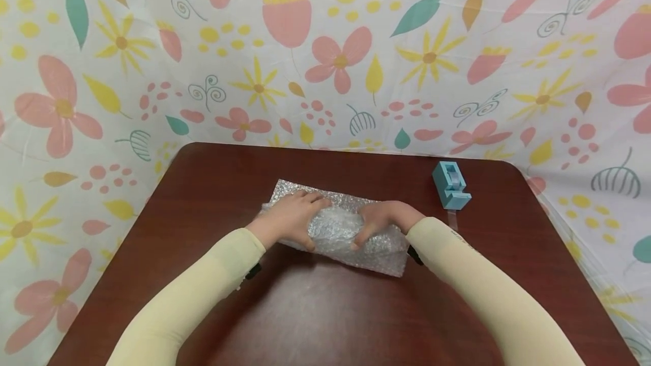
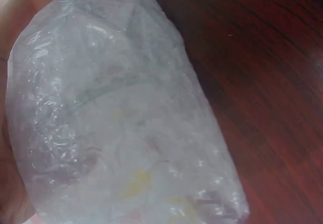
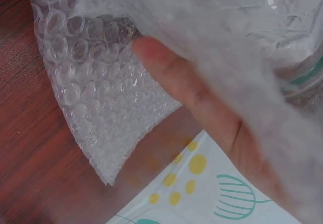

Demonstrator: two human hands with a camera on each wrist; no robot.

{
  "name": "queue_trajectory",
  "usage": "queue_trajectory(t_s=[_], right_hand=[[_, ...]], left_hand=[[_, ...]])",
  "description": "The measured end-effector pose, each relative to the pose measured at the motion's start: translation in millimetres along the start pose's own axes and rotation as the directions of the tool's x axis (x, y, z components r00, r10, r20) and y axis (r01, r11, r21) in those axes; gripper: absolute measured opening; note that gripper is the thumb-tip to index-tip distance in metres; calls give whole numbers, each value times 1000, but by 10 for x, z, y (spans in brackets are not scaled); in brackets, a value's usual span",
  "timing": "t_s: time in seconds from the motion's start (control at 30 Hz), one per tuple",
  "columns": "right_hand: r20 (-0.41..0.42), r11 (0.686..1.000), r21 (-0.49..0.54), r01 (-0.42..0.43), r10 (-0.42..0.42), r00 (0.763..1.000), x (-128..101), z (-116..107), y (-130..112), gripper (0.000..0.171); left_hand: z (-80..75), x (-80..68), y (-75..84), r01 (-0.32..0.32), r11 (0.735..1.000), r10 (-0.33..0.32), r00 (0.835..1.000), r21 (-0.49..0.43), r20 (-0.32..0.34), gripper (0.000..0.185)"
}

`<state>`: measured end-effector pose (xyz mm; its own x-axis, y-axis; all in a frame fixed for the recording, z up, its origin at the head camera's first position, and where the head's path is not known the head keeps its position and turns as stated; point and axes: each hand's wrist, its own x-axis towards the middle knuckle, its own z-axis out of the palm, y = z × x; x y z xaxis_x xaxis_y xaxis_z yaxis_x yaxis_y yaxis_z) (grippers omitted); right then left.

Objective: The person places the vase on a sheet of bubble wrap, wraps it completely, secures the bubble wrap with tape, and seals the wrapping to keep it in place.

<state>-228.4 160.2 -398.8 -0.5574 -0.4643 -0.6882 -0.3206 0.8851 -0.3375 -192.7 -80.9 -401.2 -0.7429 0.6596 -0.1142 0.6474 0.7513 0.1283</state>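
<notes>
So there's a dark reddish-brown wooden table with rounded corners [image 1: 213, 185], and all around it hangs a white cloth backdrop printed with pink and yellow flowers and teal leaves [image 1: 325, 55], draped across the back and down both sides, so nothing else of the room shows. In the middle of the table lies a clear bubble wrap sheet bundled around something [image 1: 338, 230], and both hands are on it. The left hand [image 1: 292, 216] sits on the bundle's left end with its fingers curled over the top and the thumb at the near edge, gripping it. The right hand [image 1: 381, 220] grips the right part the same way, fingers bent down into the wrap. Both arms wear pale cream sleeves [image 1: 458, 258]. The left wrist view is mostly cloudy plastic [image 2: 116, 118] over bare tabletop [image 2: 267, 82]; what's wrapped inside is too blurred to tell. In the right wrist view a finger [image 3: 171, 77] presses against the wrap, and a flat corner of the sheet [image 3: 96, 108] lies on the wood. A small light blue plastic tape dispenser [image 1: 451, 185] stands well apart to the right, near the back edge.
</notes>
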Motion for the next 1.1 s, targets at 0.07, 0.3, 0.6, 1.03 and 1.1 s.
queue_trajectory(t_s=[0.07,0.3,0.6,1.03,1.1], right_hand=[[1,1000,1,-14,14,1000,3,16,-2,108],[-7,1000,0,-29,29,1000,16,30,24,110],[49,983,172,-64,56,997,44,-83,139,113],[71,938,338,-71,49,996,114,-152,275,97],[71,938,342,-61,39,997,99,-159,281,96]], left_hand=[[-5,-12,13,-7,1000,7,1000,-4,0,106],[33,-7,-7,-20,1000,19,1000,-22,-15,105],[27,151,-143,19,976,-11,999,-215,38,105],[-73,315,-286,126,911,-59,982,-393,179,98],[-90,325,-284,134,907,-61,980,-398,191,99]])
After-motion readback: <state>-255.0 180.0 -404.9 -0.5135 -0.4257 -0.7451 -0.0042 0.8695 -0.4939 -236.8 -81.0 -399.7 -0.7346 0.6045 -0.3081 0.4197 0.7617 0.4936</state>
